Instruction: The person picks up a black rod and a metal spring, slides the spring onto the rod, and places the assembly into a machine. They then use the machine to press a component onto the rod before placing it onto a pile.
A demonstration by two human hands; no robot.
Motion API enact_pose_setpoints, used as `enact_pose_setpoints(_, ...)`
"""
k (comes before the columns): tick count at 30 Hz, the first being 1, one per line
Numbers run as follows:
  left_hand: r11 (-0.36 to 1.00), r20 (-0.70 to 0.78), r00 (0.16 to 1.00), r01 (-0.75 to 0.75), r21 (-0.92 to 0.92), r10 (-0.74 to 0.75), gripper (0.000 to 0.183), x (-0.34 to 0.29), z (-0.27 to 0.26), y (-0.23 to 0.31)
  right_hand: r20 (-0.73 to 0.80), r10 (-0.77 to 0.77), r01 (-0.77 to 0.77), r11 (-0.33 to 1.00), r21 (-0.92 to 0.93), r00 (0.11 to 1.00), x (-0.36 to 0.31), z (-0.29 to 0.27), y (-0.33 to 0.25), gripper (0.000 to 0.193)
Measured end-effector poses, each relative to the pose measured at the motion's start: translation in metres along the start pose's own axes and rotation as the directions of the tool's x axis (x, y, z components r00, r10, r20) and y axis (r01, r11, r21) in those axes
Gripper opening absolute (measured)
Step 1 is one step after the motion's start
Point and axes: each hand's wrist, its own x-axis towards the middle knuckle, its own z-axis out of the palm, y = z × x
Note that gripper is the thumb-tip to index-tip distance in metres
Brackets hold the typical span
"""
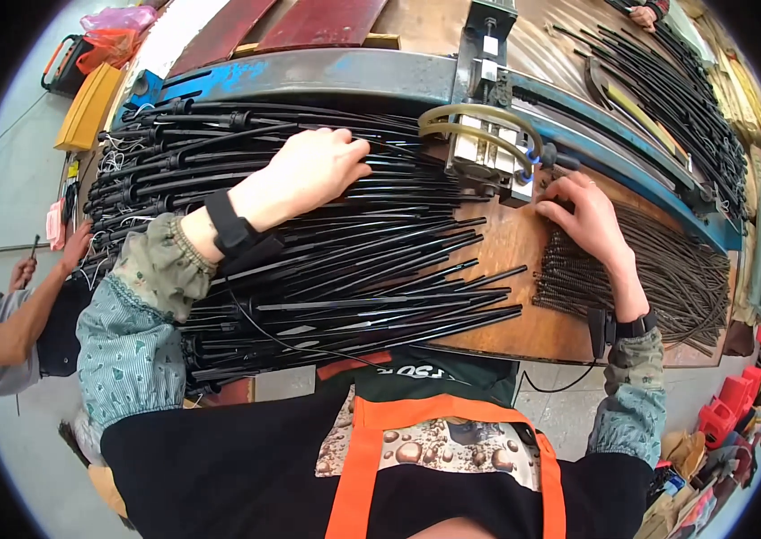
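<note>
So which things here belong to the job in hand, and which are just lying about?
In the job, judging by the hands:
- black rods, under the left hand
- metal machine with hoses, beside the right hand
- brown springs, near the right hand

Apparently lying about:
- yellow box
- orange bag
- red plastic items

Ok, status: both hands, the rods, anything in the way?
Left hand over black rods, hold unclear. Right hand beside machine head, hold unclear; spring bundle beneath its wrist. Possible obstruction: machine head between the hands.
</note>
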Motion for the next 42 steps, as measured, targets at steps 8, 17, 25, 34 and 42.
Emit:
enact_pose_setpoints(8,0.998,-0.086,0.996,0.001,-0.06,-0.006,0.019,-0.011,-0.003,-0.003,-0.075,0.034,-0.03,0.998,0.05,0.997,-0.012,-0.008,0.017,0.029)
enact_pose_setpoints(17,0.989,-0.003,0.99,-0.143,-0.035,0.143,0.017,0.013,-0.02,0.082,-0.336,-0.056,0.029,0.996,-0.085,0.94,-0.045,-0.009,0.002,0.021)
enact_pose_setpoints(25,0.974,0.026,0.976,-0.213,-0.08,0.215,0.016,0.047,-0.025,0.15,-0.262,-0.121,0.2,0.932,0.303,0.957,-0.077,-0.004,-0.022,0.021)
enact_pose_setpoints(34,0.928,-0.113,0.95,-0.31,-0.206,0.293,0.014,0.067,-0.026,0.185,-0.595,0.101,0.238,0.853,0.464,0.797,-0.107,0.031,-0.018,0.023)
enact_pose_setpoints(42,0.943,-0.026,0.943,-0.332,0.0,0.331,0.014,0.074,-0.048,0.205,-0.739,-0.392,0.205,0.919,-0.336,0.547,-0.115,0.004,-0.011,0.027)
